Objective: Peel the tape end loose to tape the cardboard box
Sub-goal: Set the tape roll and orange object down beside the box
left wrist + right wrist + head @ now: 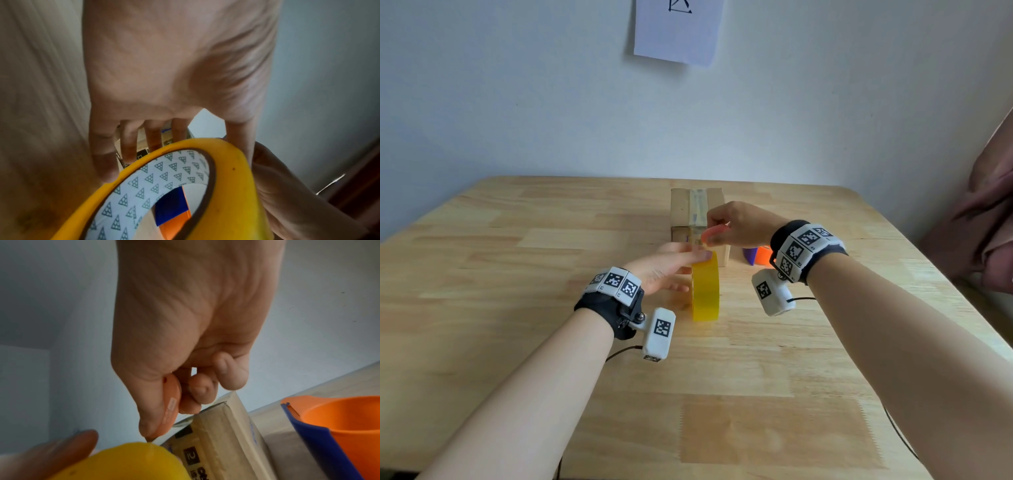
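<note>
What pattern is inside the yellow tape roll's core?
The core is white with small grey triangles, clearest in the left wrist view.

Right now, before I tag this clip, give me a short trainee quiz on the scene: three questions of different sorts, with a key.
1. True or false: the yellow tape roll lies flat on the table.
2. Whose fingers pinch the small orange tool? A) left hand B) right hand C) neither
3. What stands just behind the roll?

Key
1. False: it stands on its edge.
2. B
3. The cardboard box.
</note>
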Tool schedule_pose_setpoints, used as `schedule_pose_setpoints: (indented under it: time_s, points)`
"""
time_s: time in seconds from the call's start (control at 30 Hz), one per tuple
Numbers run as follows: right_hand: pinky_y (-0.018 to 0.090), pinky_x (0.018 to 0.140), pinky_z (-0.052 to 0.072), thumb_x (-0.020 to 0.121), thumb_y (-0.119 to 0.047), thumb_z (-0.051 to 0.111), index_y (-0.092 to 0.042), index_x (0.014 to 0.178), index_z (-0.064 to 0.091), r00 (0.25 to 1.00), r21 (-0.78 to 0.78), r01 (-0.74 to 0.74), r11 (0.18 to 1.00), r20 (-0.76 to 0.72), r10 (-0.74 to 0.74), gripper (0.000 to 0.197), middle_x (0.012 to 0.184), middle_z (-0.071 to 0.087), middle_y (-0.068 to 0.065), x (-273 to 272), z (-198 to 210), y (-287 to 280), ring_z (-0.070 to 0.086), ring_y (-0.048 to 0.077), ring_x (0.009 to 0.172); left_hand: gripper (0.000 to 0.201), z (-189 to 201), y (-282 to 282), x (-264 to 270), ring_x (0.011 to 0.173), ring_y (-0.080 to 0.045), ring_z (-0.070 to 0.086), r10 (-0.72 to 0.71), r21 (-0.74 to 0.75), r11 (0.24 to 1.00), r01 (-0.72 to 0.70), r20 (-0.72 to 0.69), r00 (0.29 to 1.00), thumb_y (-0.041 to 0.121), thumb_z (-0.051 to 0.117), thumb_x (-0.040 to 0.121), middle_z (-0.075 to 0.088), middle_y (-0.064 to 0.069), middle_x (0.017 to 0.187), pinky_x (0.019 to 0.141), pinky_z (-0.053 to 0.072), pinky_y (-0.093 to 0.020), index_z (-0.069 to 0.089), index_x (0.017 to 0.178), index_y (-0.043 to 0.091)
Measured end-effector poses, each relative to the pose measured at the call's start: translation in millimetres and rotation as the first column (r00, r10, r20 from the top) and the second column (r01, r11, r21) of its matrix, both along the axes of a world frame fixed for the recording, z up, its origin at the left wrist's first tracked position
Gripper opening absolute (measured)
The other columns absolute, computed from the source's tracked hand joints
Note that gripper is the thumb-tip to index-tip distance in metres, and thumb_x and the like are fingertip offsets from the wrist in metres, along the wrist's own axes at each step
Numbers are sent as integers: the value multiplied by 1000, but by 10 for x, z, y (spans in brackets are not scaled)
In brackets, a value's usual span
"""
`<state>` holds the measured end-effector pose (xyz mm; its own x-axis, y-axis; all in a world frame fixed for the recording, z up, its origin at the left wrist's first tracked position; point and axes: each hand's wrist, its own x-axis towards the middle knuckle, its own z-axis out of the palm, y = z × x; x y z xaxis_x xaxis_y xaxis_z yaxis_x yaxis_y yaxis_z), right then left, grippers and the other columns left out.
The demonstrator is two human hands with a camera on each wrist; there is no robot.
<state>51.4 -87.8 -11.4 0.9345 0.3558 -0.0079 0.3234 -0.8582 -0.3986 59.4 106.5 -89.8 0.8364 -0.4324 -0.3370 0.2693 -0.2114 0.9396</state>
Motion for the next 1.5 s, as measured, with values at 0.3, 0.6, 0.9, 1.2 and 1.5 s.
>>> schedule_pose_setpoints:
  time_s: [0.3,0.6,0.9,1.2,1.5]
  points:
    - [25,64,38,96,-26,68,-18,82,63,997,-35,-68,997,-22,67,17,78,57,-7,-31,35,79,49,7,69,85,-16,-6,-7,125,-30,61,23,3,1000,-23,73,997,50,90,68,67,-8,133,66,59,-29,57,139,18]
    - [21,62,36,93,-23,69,-28,74,58,996,-131,-86,988,-25,83,23,76,58,-9,25,92,145,51,6,68,79,3,-16,-15,127,-26,61,10,5,1000,-10,104,995,47,90,69,66,-6,136,76,61,-36,57,138,25]
    - [40,76,57,87,-26,67,-19,83,70,997,-227,-73,971,-43,65,9,79,64,-6,99,131,246,57,14,73,49,69,0,-77,110,-17,61,3,12,1000,-4,94,996,32,82,86,63,0,128,87,60,-42,56,127,32]
    - [30,65,50,87,-29,71,-26,80,68,991,-245,33,969,-115,-63,8,83,72,-4,44,60,-180,73,19,77,53,77,-16,-78,113,-24,67,3,23,1000,-5,84,996,36,84,84,69,-5,131,63,60,-29,62,131,31]
    - [27,63,50,82,-54,77,-17,86,80,867,-323,227,919,-362,-342,37,81,77,-6,-113,-395,-784,64,14,70,44,91,-36,-116,95,-13,71,24,24,999,-26,68,997,30,79,90,75,-4,115,56,60,-27,63,130,21]
